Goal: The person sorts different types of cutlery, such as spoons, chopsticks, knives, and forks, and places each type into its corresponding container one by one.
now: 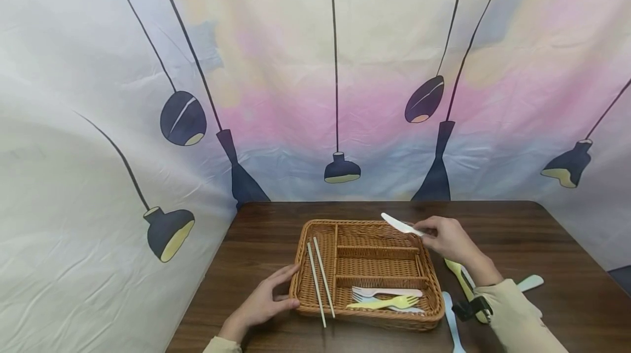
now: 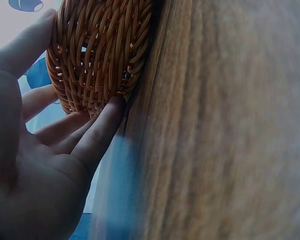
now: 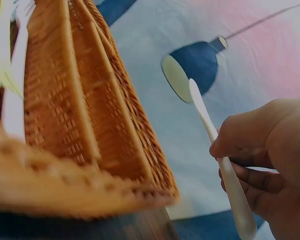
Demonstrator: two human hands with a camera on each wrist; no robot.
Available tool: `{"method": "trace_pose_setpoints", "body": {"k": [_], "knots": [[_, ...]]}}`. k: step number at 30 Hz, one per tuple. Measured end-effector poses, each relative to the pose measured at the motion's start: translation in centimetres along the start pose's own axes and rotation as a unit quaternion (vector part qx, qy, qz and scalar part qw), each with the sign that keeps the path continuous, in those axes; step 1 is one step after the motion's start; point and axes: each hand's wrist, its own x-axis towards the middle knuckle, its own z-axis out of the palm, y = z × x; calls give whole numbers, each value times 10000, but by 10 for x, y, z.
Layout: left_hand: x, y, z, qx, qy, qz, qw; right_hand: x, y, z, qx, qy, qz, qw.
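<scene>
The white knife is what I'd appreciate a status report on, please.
Right hand pinching white knife, raised near far right corner of wicker basket. Left hand touching basket's left side. Nothing visible blocking the knife.

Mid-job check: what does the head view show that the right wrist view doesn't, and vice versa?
Only the head view: the left grip against the wicker basket, and chopsticks over its left compartment.
Only the right wrist view: the handle butt of the white knife.
Both: the right grip pinching that knife, the basket, and a yellow fork.
</scene>
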Motion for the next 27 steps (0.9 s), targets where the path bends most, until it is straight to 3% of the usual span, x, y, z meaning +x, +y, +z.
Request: {"method": "trace_pose_setpoints", "body": {"k": [13, 20, 27], "knots": [[0, 2, 1, -24, -41, -50, 10000, 6, -35, 30, 270, -378, -468, 9978], [-1, 2, 0, -28, -30, -36, 10000, 6, -44, 36, 494, -611, -685, 9946], [-1, 2, 0, -43, -47, 5, 10000, 6, -52, 40, 395, -707, -952, 9922]]}}
